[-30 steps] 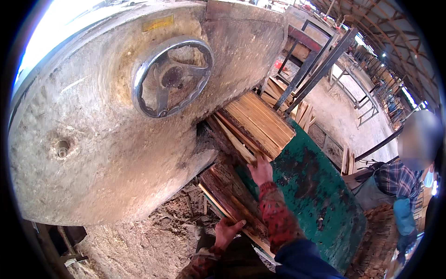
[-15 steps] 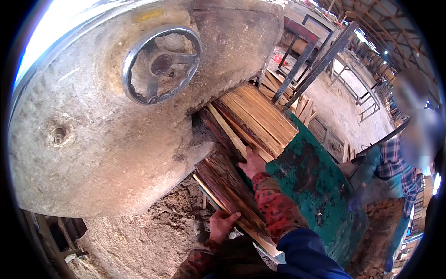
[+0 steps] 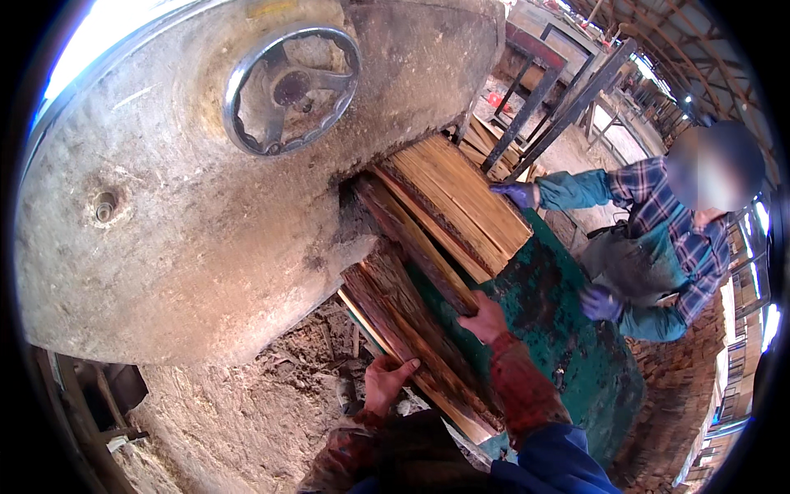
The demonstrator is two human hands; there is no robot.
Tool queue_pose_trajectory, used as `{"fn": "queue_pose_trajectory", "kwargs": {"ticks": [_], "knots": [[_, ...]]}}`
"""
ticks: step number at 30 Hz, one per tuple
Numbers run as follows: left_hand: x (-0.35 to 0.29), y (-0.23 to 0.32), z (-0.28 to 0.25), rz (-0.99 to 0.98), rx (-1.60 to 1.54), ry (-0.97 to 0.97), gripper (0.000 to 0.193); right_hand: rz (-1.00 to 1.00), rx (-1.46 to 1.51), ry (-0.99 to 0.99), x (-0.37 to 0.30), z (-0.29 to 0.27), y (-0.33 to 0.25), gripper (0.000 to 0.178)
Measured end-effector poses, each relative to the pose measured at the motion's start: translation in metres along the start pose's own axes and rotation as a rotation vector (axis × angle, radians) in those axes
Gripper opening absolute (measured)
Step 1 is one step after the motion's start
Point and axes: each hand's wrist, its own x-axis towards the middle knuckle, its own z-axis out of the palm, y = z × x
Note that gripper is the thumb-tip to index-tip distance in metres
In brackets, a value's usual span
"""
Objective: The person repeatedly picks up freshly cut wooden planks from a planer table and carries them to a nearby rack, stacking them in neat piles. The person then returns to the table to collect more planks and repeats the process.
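My right hand [image 3: 485, 319] is closed round the near end of a long bark-edged wood strip [image 3: 428, 257], whose far end reaches into the gap in the machine. To its left lie bark-covered slabs [image 3: 415, 342] along the table's near-left edge. My left hand [image 3: 387, 384] grips the edge of these slabs, thumb on top; its other fingers are partly hidden. On the strip's right sits a stack of pale sawn boards [image 3: 465, 198] with bark along one side. A co-worker's purple-gloved hand [image 3: 515, 194] touches the far right edge of that stack.
The big grey machine housing [image 3: 181, 214] with a metal handwheel [image 3: 292, 89] fills the left. Under the wood is a worn green table [image 3: 568, 346]. The co-worker [image 3: 666, 239] stands at its right side, other gloved hand lowered. Sawdust [image 3: 239, 436] covers the ground lower left.
My right hand has shifted right and nearer, drawing the strip toward me, apart from the board stack. The co-worker has straightened and put a gloved hand to the stack. My left hand stays at the slabs.
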Motion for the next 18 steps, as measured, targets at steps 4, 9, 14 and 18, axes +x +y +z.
{"fn": "queue_pose_trajectory", "kwargs": {"ticks": [4,9,14,18], "knots": [[0.001,0.0,-0.004,-0.017,0.068,0.011,0.041,0.045,0.171,-0.012,-0.066,-0.024,0.029,0.071],[0.0,0.006,-0.003,-0.027,0.046,-0.007,0.043,0.154,0.245,-0.02,-0.144,-0.048,0.03,0.069],[-0.001,0.002,-0.003,0.019,-0.004,-0.017,0.043,0.035,0.207,-0.034,-0.2,-0.055,0.004,0.068],[-0.003,-0.003,-0.005,0.025,-0.134,-0.056,0.045,0.013,0.282,-0.099,-0.222,-0.037,-0.009,0.068]]}}
